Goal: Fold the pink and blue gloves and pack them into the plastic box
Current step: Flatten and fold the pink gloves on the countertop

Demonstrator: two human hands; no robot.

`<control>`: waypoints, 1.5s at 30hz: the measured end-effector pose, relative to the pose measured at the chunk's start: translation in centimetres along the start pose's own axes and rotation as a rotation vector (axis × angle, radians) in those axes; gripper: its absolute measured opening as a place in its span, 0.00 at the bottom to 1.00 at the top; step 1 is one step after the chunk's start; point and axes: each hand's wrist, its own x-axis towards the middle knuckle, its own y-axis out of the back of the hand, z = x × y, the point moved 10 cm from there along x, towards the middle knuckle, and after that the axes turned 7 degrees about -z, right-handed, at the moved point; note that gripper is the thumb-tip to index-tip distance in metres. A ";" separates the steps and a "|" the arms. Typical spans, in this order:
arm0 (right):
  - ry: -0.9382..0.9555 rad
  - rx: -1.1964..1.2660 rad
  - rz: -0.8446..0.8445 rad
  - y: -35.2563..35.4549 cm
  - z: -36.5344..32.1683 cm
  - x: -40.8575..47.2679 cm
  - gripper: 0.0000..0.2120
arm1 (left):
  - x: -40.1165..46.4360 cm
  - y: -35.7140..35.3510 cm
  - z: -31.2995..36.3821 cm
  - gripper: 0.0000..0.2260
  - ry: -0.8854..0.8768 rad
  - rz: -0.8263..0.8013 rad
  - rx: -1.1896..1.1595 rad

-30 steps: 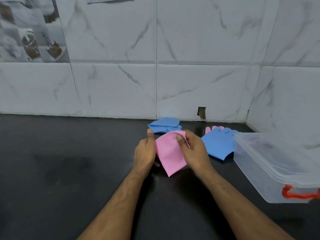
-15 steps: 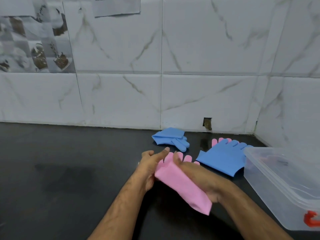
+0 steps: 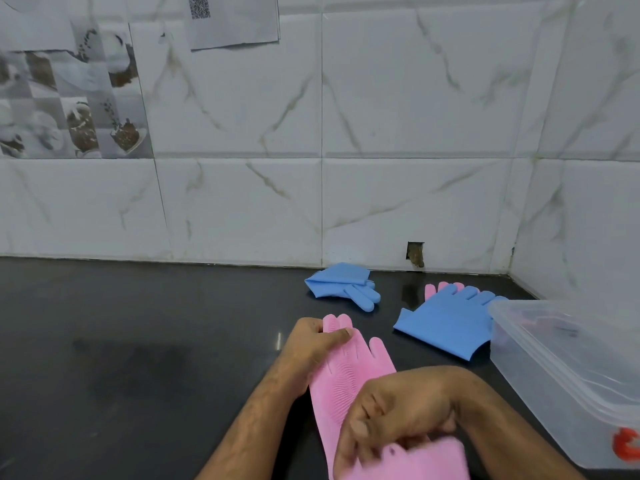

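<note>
A pink glove (image 3: 349, 379) lies stretched out flat on the black counter, fingers pointing away from me. My left hand (image 3: 317, 342) pinches its fingertips at the far end. My right hand (image 3: 394, 414) grips the cuff end near the bottom edge, fingers curled over the pink rubber. A folded blue glove (image 3: 337, 284) sits near the back wall. Another blue glove (image 3: 446, 323) lies flat to the right, with a second pink glove (image 3: 430, 289) showing from under it. The clear plastic box (image 3: 561, 379) with a red latch stands at the right.
The black counter (image 3: 138, 341) runs left and meets a white marble-tiled wall (image 3: 242, 202) at the back and at the right corner. A small hole (image 3: 415, 252) is in the back wall. A paper sheet (image 3: 235, 19) hangs on the tiles.
The pink glove went from a folded piece held up in both hands to stretched out long on the counter. My right hand drew the cuff toward me while my left stayed at the fingertips.
</note>
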 end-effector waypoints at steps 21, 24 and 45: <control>-0.238 -0.409 1.204 11.3 2.3 -4.2 0.31 | -0.4 -1.4 1.4 0.12 -0.119 -0.064 0.118; -0.302 -0.459 1.213 11.7 2.4 -4.6 0.26 | -0.3 -2.0 1.2 0.10 -0.145 -0.101 0.122; -0.771 -0.654 1.392 14.9 6.2 -9.4 0.24 | 1.3 1.8 3.0 0.20 -0.321 0.383 0.363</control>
